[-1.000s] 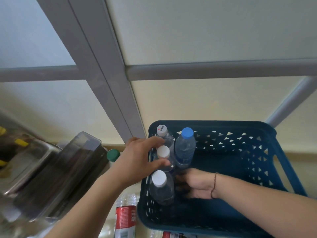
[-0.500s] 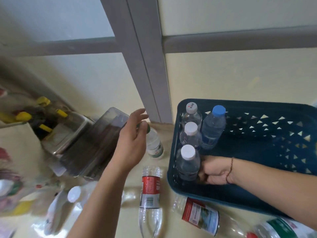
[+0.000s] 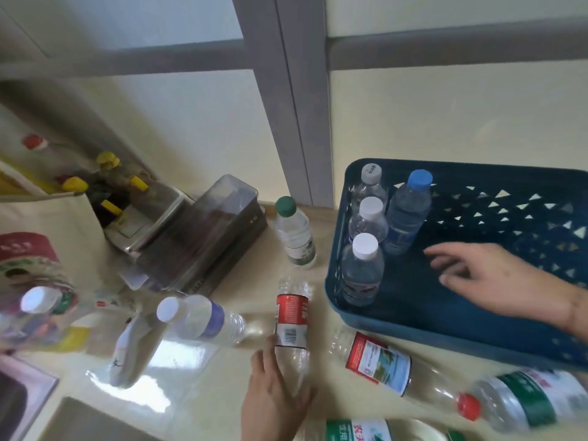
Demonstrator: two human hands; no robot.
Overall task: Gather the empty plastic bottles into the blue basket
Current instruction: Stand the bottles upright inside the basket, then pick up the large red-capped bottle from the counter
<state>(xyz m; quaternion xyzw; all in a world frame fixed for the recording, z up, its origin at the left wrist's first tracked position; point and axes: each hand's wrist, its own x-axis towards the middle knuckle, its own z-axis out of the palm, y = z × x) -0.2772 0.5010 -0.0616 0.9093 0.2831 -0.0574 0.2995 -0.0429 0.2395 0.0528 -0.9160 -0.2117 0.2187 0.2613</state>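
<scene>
The blue basket (image 3: 356, 313) sits at the right on the counter. Several empty bottles stand upright in its left end: three white-capped ones (image 3: 361, 272) and a blue-capped one (image 3: 407, 214). My right hand (image 3: 496, 278) hovers inside the basket with fingers spread, holding nothing. My left hand (image 3: 273, 396) wraps around the lower end of a lying red-labelled bottle (image 3: 291, 316) left of the basket. Loose bottles lie nearby: a green-capped one (image 3: 296, 233) standing, a purple-labelled one (image 3: 203, 318), a red-capped one (image 3: 391, 367), and a green-labelled one (image 3: 534, 402).
A dark lidded box (image 3: 203, 237) on a metal tray stands left of the bottles. Yellow-capped bottles (image 3: 108, 183) and a cloth bag (image 3: 44, 237) sit at far left. A grey pouch (image 3: 130, 351) lies on the counter. A sink edge (image 3: 28, 393) shows at bottom left.
My left hand left the green-capped bottle and dropped down onto the red-labelled bottle. My right hand let go of the white-capped bottle and opened. The view tilted further down.
</scene>
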